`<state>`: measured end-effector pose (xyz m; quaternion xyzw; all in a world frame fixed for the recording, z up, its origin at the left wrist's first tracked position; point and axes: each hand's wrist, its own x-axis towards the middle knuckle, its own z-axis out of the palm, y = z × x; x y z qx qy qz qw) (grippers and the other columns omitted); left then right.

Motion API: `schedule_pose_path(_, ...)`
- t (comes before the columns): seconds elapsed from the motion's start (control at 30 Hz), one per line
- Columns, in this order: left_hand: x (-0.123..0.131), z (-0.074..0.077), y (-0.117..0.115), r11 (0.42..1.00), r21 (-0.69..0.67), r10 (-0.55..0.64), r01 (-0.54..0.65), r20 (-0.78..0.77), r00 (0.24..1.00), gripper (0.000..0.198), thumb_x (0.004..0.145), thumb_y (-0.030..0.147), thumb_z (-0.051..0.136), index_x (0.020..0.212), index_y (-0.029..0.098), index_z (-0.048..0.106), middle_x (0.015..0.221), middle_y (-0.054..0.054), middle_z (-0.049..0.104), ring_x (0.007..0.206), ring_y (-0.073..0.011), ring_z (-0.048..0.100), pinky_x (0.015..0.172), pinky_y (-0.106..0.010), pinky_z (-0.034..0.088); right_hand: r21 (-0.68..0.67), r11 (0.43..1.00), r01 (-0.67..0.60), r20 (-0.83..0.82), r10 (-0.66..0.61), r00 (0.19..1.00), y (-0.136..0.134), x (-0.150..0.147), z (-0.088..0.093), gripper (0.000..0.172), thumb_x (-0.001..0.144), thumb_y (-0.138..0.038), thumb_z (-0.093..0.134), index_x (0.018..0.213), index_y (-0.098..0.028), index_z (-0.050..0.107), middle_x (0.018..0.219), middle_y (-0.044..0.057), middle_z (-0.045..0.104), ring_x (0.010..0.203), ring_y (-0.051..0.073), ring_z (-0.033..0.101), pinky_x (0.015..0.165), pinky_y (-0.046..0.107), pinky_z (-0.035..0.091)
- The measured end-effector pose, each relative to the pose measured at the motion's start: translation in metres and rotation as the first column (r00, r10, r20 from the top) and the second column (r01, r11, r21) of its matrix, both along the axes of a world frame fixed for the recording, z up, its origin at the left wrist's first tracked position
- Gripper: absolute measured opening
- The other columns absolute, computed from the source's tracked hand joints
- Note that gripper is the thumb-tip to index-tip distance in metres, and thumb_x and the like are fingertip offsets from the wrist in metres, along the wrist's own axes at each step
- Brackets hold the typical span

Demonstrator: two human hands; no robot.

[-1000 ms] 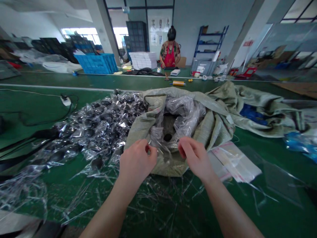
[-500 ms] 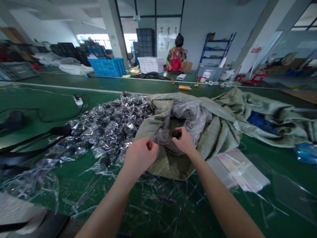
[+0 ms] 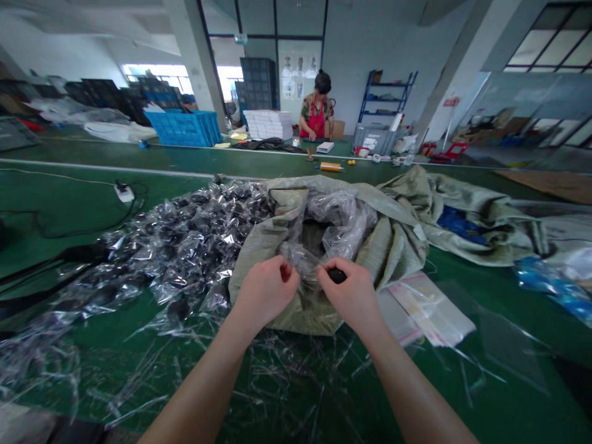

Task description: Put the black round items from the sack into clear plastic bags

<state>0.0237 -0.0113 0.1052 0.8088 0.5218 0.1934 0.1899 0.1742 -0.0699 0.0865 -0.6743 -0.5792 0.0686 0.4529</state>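
My right hand point(image 3: 352, 293) is closed around a small black rounded piece point(image 3: 337, 275), whose exact kind I cannot make out. Close by on the left, my left hand point(image 3: 268, 293) has its thumb and fingers pinched together; what is between them is hidden. Clear film shows between the two hands, in front of the open mouth of a green woven sack point(image 3: 319, 317). A crumpled clear plastic liner point(image 3: 345, 216) bulges from that sack. Left of it lies a heap of black pieces wrapped in clear bags point(image 3: 185, 240).
Flat clear bags point(image 3: 435, 308) lie right of the sack on the green table point(image 3: 194, 394), and plastic strips litter the near side. Another woven sack point(image 3: 504, 234) lies farther right. Across the table are a blue crate point(image 3: 185, 128) and a person in a red apron point(image 3: 317, 117).
My right hand has come back from the sack's mouth toward me with the black piece, closer to my left hand. The whole view has shifted, so the scene sits farther left.
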Motion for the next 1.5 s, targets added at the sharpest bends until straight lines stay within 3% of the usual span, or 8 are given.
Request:
schedule_pose_path(0.27, -0.004, 0.02, -0.033, 0.992, 0.124, 0.006, -0.008, 0.017, 1.0, 0.022, 0.079, 0.027, 0.05, 0.059, 0.019, 0.047, 0.055, 0.002, 0.052, 0.05, -0.0108, 0.044, 0.051, -0.025, 0.025, 0.183, 0.982, 0.052, 0.224, -0.093, 0.97, -0.04, -0.012, 0.032, 0.019, 0.081, -0.023, 0.058, 0.063, -0.02, 0.051, 0.059, -0.002, 0.055, 0.056, 0.011, 0.053, 0.055, 0.023, 0.037)
schedule_pose_path(0.37, -0.002, 0.016, -0.035, 0.973, 0.221, 0.066, -0.06, -0.021, 0.998, 0.021, 0.079, 0.027, 0.051, 0.059, 0.02, 0.046, 0.057, 0.001, 0.052, 0.05, -0.0113, 0.043, 0.052, -0.026, 0.025, 0.216, 0.973, 0.086, 0.259, -0.142, 0.955, -0.043, -0.01, 0.027, 0.018, 0.081, -0.024, 0.058, 0.064, -0.02, 0.051, 0.059, -0.002, 0.055, 0.056, 0.012, 0.053, 0.055, 0.024, 0.037)
schedule_pose_path(0.53, 0.016, -0.008, -0.01, 0.978, 0.203, 0.063, -0.047, -0.077, 0.995, 0.015, 0.079, 0.026, 0.052, 0.066, 0.02, 0.048, 0.067, -0.001, 0.058, 0.06, -0.0151, 0.052, 0.056, -0.027, 0.029, 0.045, 0.988, 0.148, 0.217, -0.154, 0.964, -0.025, 0.002, -0.001, 0.019, 0.08, -0.027, 0.057, 0.063, -0.02, 0.054, 0.062, 0.0, 0.059, 0.059, 0.014, 0.055, 0.058, 0.026, 0.038)
schedule_pose_path(0.67, 0.036, -0.03, 0.009, 0.987, 0.158, -0.018, 0.025, -0.049, 0.999, 0.002, 0.08, 0.022, 0.051, 0.079, 0.021, 0.051, 0.075, -0.002, 0.061, 0.07, -0.0166, 0.058, 0.062, -0.026, 0.037, -0.107, 0.983, 0.15, 0.08, -0.142, 0.987, -0.007, 0.016, -0.028, 0.02, 0.079, -0.032, 0.057, 0.063, -0.019, 0.057, 0.063, 0.0, 0.061, 0.061, 0.015, 0.056, 0.063, 0.028, 0.039)
schedule_pose_path(0.83, 0.06, -0.05, 0.014, 0.985, 0.13, -0.096, 0.114, -0.136, 0.986, 0.014, 0.083, 0.025, 0.052, 0.097, 0.023, 0.054, 0.084, -0.003, 0.066, 0.078, -0.0206, 0.065, 0.067, -0.028, 0.044, -0.201, 0.977, 0.076, -0.207, -0.119, 0.971, -0.014, 0.036, -0.05, 0.019, 0.077, -0.036, 0.056, 0.07, -0.019, 0.059, 0.068, 0.001, 0.063, 0.07, 0.018, 0.059, 0.07, 0.031, 0.045)
schedule_pose_path(1.07, 0.082, -0.064, 0.007, 0.981, 0.134, -0.11, 0.142, -0.22, 0.969, 0.017, 0.087, 0.029, 0.049, 0.1, 0.022, 0.057, 0.093, -0.007, 0.069, 0.082, -0.0247, 0.068, 0.07, -0.033, 0.048, 0.182, 0.982, -0.047, -0.685, 0.161, 0.71, -0.04, 0.041, -0.049, 0.041, 0.077, -0.024, 0.058, 0.116, -0.025, 0.047, 0.113, 0.003, 0.064, 0.1, 0.018, 0.064, 0.094, 0.036, 0.049)
schedule_pose_path(1.33, 0.082, -0.073, 0.01, 0.976, 0.088, -0.186, 0.199, -0.133, 0.974, 0.019, 0.088, 0.035, 0.051, 0.093, 0.022, 0.064, 0.094, -0.005, 0.07, 0.085, -0.0203, 0.066, 0.072, -0.028, 0.046, -0.013, 0.997, 0.08, -0.441, -0.078, 0.894, -0.03, 0.041, -0.086, 0.043, 0.072, -0.028, 0.067, 0.111, -0.018, 0.055, 0.107, 0.009, 0.066, 0.096, 0.02, 0.065, 0.084, 0.035, 0.055)
schedule_pose_path(1.5, 0.082, -0.075, 0.009, 0.974, 0.122, -0.181, 0.19, -0.076, 0.981, 0.023, 0.09, 0.036, 0.049, 0.091, 0.021, 0.067, 0.089, -0.004, 0.07, 0.081, -0.0176, 0.064, 0.071, -0.026, 0.045, -0.07, 0.991, 0.113, -0.234, -0.127, 0.964, -0.032, 0.041, -0.09, 0.037, 0.075, -0.026, 0.062, 0.11, -0.016, 0.059, 0.102, 0.008, 0.066, 0.089, 0.019, 0.065, 0.078, 0.032, 0.055)
